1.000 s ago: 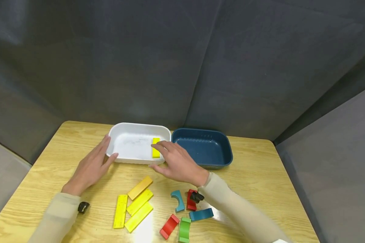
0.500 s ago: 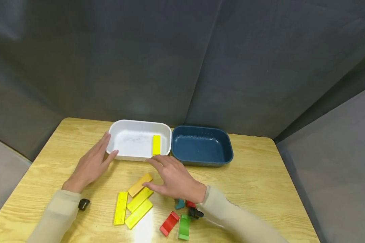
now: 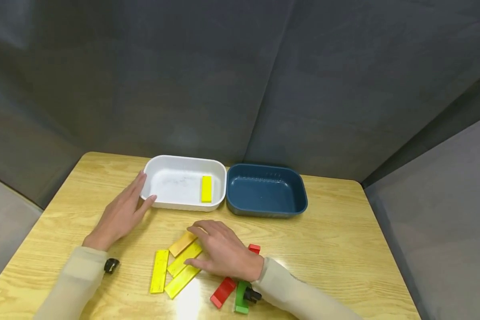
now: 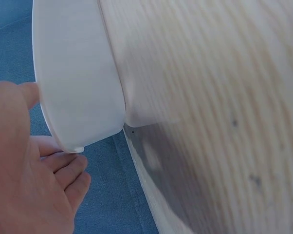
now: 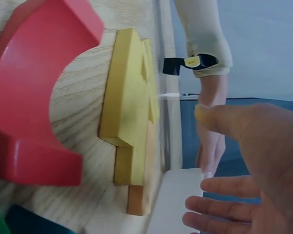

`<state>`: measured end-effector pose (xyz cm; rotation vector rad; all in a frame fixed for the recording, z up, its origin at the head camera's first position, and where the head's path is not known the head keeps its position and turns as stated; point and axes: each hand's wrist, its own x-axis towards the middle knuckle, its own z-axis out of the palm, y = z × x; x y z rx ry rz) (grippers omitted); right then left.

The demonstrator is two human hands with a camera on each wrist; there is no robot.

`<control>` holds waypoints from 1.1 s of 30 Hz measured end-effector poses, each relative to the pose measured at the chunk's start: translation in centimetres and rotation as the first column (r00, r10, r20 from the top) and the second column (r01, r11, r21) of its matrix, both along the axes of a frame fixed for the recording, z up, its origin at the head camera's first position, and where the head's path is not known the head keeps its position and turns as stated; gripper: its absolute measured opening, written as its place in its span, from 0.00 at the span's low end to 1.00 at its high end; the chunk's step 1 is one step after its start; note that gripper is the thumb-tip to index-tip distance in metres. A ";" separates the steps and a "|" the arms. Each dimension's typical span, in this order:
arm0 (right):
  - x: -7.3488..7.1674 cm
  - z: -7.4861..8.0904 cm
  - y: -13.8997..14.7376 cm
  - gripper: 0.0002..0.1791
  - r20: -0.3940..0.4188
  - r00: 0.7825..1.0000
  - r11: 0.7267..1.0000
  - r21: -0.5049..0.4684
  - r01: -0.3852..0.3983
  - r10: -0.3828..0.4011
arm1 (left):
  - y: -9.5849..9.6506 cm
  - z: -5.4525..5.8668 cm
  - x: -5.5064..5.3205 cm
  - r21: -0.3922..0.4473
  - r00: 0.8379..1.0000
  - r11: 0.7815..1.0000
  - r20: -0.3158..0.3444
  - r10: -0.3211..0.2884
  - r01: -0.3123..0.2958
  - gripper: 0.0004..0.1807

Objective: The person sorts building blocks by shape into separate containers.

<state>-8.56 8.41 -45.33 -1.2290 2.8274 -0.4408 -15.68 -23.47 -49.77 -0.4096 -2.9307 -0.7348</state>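
Touching the white oblong plastic tray (image 3: pixel 176 207) with unclenched left hand (image 3: pixel 120 215), hovering with empty right hand (image 3: pixel 224 254) by four flat yellowish wooden blocks (image 3: pixel 184 261) left outside (against one yellow rectangular block (image 3: pixel 206 189) inside).

Long sleeves of plain pale beige cloth are worn on both arms, the left sleeve (image 3: pixel 69 284) and the right sleeve (image 3: pixel 304 293) each being ended at the wrist. A small black left device (image 3: pixel 111 265) and a black right device (image 3: pixel 252 294) are worn by the cuffs; the left one is marked with a yellow label (image 5: pixel 191 62).
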 end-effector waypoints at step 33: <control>2.0 -2.2 -0.9 0.28 0.089 0.843 0.840 0.078 -0.537 0.530 | 0.0 0.0 -0.1 0.023 1.000 1.000 0.008 0.001 -0.001 0.46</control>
